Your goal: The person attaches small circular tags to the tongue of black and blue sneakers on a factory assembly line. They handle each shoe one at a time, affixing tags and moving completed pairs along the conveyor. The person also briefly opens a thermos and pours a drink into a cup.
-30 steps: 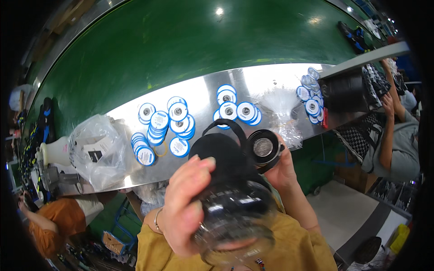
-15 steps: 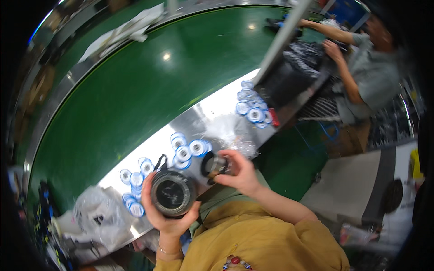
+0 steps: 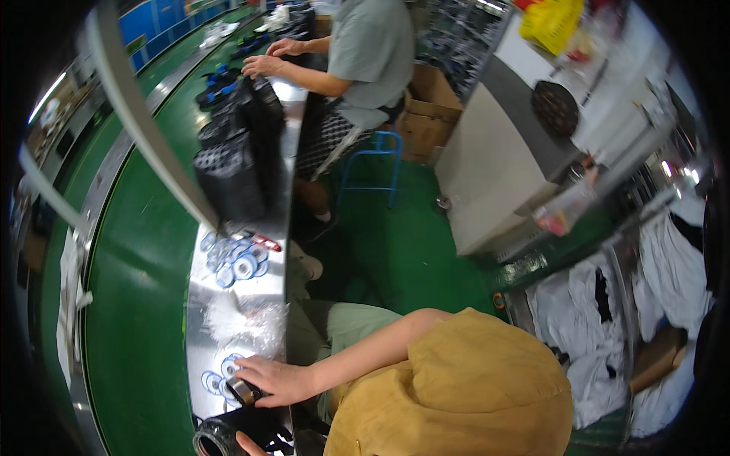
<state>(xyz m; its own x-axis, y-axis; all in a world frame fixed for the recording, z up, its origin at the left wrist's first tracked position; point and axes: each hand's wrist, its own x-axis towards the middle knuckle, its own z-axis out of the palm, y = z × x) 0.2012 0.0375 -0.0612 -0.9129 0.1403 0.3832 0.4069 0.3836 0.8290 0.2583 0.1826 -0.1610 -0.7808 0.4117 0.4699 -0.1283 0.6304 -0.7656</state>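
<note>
At the lower edge, my left hand (image 3: pixel 249 444) shows only in part, its thumb against a dark round vessel (image 3: pixel 214 439) with a ringed rim. The rest of that hand is out of the picture or hidden. My right hand (image 3: pixel 280 380) reaches over the metal bench, fingers closed round a small black-and-silver cylinder (image 3: pixel 240 391). Just beyond those fingers lie several white discs with blue rims (image 3: pixel 214 382). Black parts partly hidden by the hands sit between the vessel and my right hand.
Clear plastic bags (image 3: pixel 242 319) and a pile of blue-rimmed discs (image 3: pixel 242 266) lie farther along the bench. Past a slanted post (image 3: pixel 144 129) stands a black bag (image 3: pixel 232 167). A co-worker (image 3: pixel 372 45) sits there near a blue stool (image 3: pixel 372 156). White cloth (image 3: pixel 582 334) fills bins at right.
My view has swung right, bringing the co-worker and bins into fuller sight. Both hands and the vessel now appear lower left, with the left hand mostly cut off.
</note>
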